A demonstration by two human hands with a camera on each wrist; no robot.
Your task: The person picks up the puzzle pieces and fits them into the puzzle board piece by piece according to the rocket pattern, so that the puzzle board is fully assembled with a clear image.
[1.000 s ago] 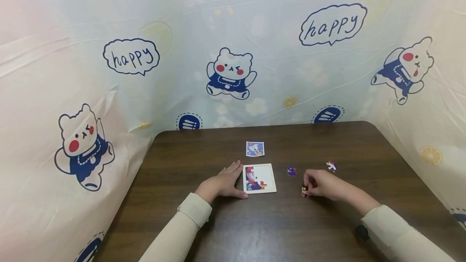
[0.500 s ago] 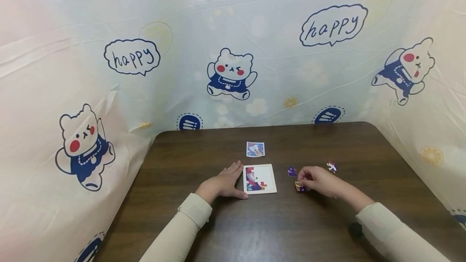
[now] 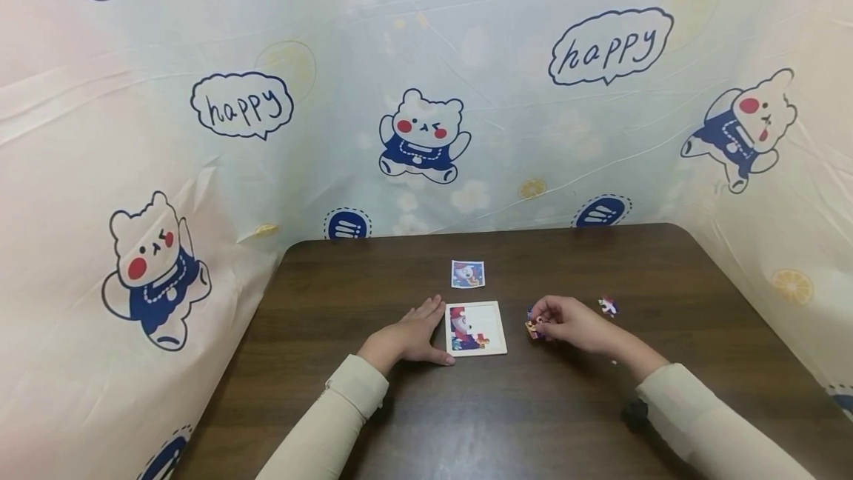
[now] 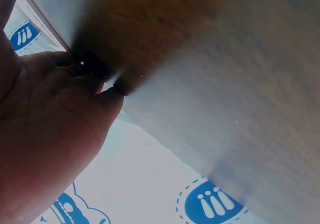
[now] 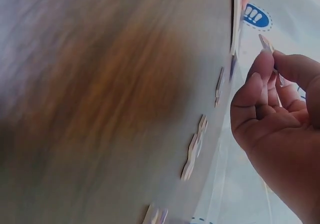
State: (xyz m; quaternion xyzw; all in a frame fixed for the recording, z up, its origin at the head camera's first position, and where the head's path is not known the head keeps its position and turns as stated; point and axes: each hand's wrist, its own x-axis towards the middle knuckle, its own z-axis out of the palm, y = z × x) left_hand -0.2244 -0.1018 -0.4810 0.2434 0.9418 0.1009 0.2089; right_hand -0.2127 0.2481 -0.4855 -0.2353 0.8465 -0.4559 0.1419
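Note:
A square white puzzle tray (image 3: 493, 324) lies mid-table, its left and lower part filled with joined colourful pieces. My left hand (image 3: 408, 338) rests on the table with spread fingers against the tray's left side; in the left wrist view the same hand (image 4: 60, 114) is dark and its fingertips are hard to make out. To the tray's right, my right hand (image 3: 569, 322) pinches a puzzle piece (image 3: 532, 329) between thumb and finger. In the right wrist view this piece (image 5: 265, 42) stands clear of the table. A purple piece behind it is mostly hidden.
Behind the tray lies a small picture card (image 3: 468, 274). One loose puzzle piece (image 3: 608, 307) is on the brown table (image 3: 426, 421) beyond my right hand. Several pieces (image 5: 192, 151) show edge-on in the right wrist view. A patterned cloth (image 3: 426, 35) encloses the table.
My right hand has lifted the puzzle piece and carried it left and slightly away from me, over to the purple piece. The left hand and tray have stayed put.

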